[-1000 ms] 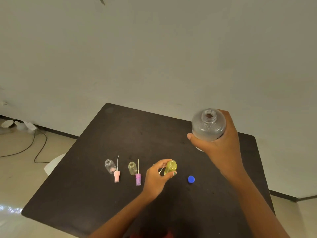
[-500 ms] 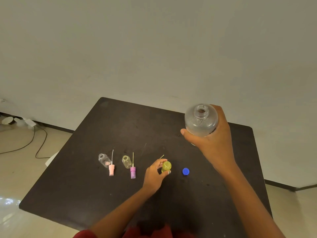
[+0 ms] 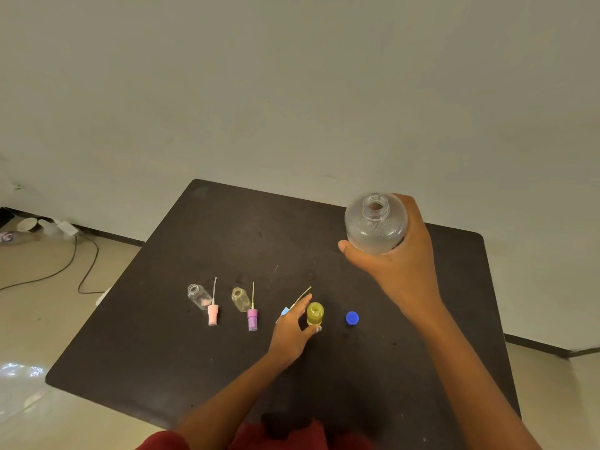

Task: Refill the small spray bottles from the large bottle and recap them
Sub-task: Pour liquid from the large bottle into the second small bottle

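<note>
My right hand [image 3: 401,267] grips the large clear bottle [image 3: 375,224], uncapped, held above the dark table [image 3: 227,228] at the right. My left hand [image 3: 292,329] holds a small yellow bottle [image 3: 315,313] standing open on the table, thumb and fingers around it. A light blue spray cap with its tube [image 3: 293,303] lies just behind that hand. To the left stand a small clear bottle [image 3: 198,296] with a pink spray cap [image 3: 213,314] beside it, and a small yellowish bottle [image 3: 241,299] with a purple spray cap [image 3: 252,318] beside it. The large bottle's blue cap [image 3: 352,318] lies right of the yellow bottle.
The table's edges run close on the left and front. A cable [image 3: 78,271] and small items [image 3: 29,225] lie on the floor at the left by the wall.
My left hand has lowered the yellow bottle onto the table and keeps hold of it. My right hand still holds the large bottle at about the same height.
</note>
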`<state>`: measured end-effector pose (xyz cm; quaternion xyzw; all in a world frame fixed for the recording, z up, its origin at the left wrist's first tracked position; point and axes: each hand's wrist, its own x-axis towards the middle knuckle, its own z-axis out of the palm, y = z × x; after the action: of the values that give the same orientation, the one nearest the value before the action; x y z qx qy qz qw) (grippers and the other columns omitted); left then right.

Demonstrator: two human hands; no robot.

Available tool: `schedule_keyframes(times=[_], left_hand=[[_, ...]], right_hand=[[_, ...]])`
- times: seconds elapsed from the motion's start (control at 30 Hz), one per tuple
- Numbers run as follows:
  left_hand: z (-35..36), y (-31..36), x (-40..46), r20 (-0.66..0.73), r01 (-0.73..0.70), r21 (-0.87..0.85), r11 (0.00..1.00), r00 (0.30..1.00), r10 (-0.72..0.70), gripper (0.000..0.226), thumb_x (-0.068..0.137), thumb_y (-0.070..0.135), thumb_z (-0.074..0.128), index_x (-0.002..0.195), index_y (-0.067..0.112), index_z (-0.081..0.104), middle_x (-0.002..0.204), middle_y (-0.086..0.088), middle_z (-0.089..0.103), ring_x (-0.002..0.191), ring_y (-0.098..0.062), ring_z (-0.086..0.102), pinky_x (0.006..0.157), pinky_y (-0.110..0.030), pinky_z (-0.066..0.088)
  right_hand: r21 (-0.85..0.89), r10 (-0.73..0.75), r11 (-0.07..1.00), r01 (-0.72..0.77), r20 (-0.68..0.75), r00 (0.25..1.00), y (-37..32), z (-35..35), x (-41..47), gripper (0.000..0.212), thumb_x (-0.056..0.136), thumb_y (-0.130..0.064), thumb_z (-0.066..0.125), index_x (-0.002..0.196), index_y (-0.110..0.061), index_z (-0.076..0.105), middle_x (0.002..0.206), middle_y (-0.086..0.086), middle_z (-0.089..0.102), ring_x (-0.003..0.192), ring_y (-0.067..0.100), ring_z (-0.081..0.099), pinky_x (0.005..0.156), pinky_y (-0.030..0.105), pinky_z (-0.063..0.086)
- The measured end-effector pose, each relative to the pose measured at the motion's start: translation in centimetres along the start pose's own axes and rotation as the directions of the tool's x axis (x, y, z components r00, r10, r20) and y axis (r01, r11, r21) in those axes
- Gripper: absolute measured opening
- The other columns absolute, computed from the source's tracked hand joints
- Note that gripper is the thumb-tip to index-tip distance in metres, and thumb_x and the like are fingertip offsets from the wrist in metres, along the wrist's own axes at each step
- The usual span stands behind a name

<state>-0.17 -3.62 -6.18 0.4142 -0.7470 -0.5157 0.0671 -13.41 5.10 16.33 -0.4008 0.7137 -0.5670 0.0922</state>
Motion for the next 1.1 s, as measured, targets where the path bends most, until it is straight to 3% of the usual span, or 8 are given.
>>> schedule_keyframes(times=[0.1, 0.2, 0.33, 0.47, 0.63, 0.83, 0.93, 1.1], left_hand=[[-0.7, 0.0, -0.6, 0.013, 0.008, 0.025, 1.000, 1.000, -0.009, 0.076, 0.080, 0.010, 0.070, 0.144, 0.021, 0.030, 0.142, 0.002, 0.046, 0.132, -0.015, 0.041, 0.108, -0.027, 0.031], [-2.1, -0.6, -1.9, 0.015, 0.000, 0.016, 1.000, 1.000, 0.000, 0.068, 0.082, 0.020, 0.069, 0.141, 0.023, 0.036, 0.136, 0.005, 0.051, 0.126, -0.012, 0.047, 0.108, -0.035, 0.038], [-4.7, -2.3, -4.3, -0.094, 0.023, -0.070, 0.997, 0.995, -0.030, 0.031, 0.082, 0.023, 0.069, 0.111, 0.033, 0.059, 0.107, 0.007, 0.066, 0.093, -0.005, 0.064, 0.088, -0.028, 0.053], [-7.1, -4.2, -5.7, -0.292, 0.134, -0.195, 0.972, 0.938, -0.188, 0.012, 0.083, 0.019, 0.068, 0.094, 0.020, 0.063, 0.096, 0.005, 0.067, 0.089, -0.008, 0.063, 0.068, -0.015, 0.044], [-8.9, -5.4, -4.7, -0.456, 0.169, -0.249, 0.954, 0.848, -0.269, 0.030, 0.079, 0.019, 0.072, 0.103, 0.017, 0.054, 0.111, -0.002, 0.058, 0.085, -0.016, 0.060, 0.072, -0.027, 0.045], [-8.9, -4.5, -2.1, -0.451, 0.121, -0.248, 0.961, 0.864, -0.226, 0.063, 0.078, 0.019, 0.074, 0.133, 0.013, 0.043, 0.129, -0.002, 0.048, 0.114, -0.021, 0.050, 0.095, -0.035, 0.044], [-8.6, -4.2, -0.8, -0.426, 0.133, -0.272, 0.953, 0.872, -0.243, 0.065, 0.078, 0.018, 0.073, 0.134, 0.014, 0.042, 0.128, -0.002, 0.049, 0.118, -0.020, 0.047, 0.099, -0.035, 0.041], [-8.2, -4.9, 1.1, -0.411, 0.149, -0.271, 0.951, 0.876, -0.254, 0.046, 0.081, 0.012, 0.069, 0.122, 0.021, 0.049, 0.115, -0.002, 0.058, 0.103, -0.019, 0.057, 0.087, -0.030, 0.046]], right_hand=[[0.014, -0.001, 1.000, 0.001, 0.016, 1.000, -0.2, 0.3, 0.0, 0.063, 0.063, -0.020, 0.086, 0.110, -0.033, 0.047, 0.103, -0.021, 0.055, 0.098, -0.003, 0.053, 0.075, 0.004, 0.042], [0.027, -0.009, 1.000, 0.008, 0.030, 1.000, -0.4, 0.6, 0.0, 0.062, 0.063, -0.018, 0.086, 0.109, -0.033, 0.047, 0.103, -0.021, 0.056, 0.097, -0.004, 0.054, 0.075, 0.004, 0.042], [0.054, -0.015, 0.998, 0.013, 0.035, 0.999, -0.7, 1.1, 0.1, 0.060, 0.062, -0.016, 0.086, 0.106, -0.032, 0.049, 0.100, -0.020, 0.058, 0.094, -0.002, 0.055, 0.073, 0.005, 0.041], [0.070, -0.024, 0.997, 0.020, 0.060, 0.998, -1.0, 1.8, 0.1, 0.060, 0.062, -0.015, 0.086, 0.108, -0.029, 0.050, 0.101, -0.018, 0.058, 0.094, 0.000, 0.056, 0.073, 0.005, 0.042], [0.081, -0.047, 0.996, 0.040, 0.079, 0.996, -1.7, 2.8, 0.1, 0.060, 0.062, -0.014, 0.086, 0.108, -0.027, 0.050, 0.100, -0.017, 0.057, 0.093, -0.002, 0.055, 0.072, 0.004, 0.040], [0.062, -0.070, 0.996, 0.064, 0.098, 0.993, -2.5, 3.9, -0.1, 0.061, 0.062, -0.016, 0.086, 0.108, -0.029, 0.049, 0.100, -0.019, 0.056, 0.094, -0.002, 0.055, 0.073, 0.005, 0.041], [0.059, -0.073, 0.996, 0.068, 0.095, 0.993, -2.8, 4.1, -0.3, 0.060, 0.062, -0.016, 0.086, 0.108, -0.030, 0.049, 0.098, -0.022, 0.056, 0.095, -0.002, 0.055, 0.074, 0.006, 0.042], [0.052, -0.074, 0.996, 0.070, 0.085, 0.994, -3.2, 4.2, -0.4, 0.060, 0.062, -0.015, 0.086, 0.108, -0.029, 0.050, 0.098, -0.023, 0.056, 0.095, -0.001, 0.055, 0.075, 0.006, 0.042]])
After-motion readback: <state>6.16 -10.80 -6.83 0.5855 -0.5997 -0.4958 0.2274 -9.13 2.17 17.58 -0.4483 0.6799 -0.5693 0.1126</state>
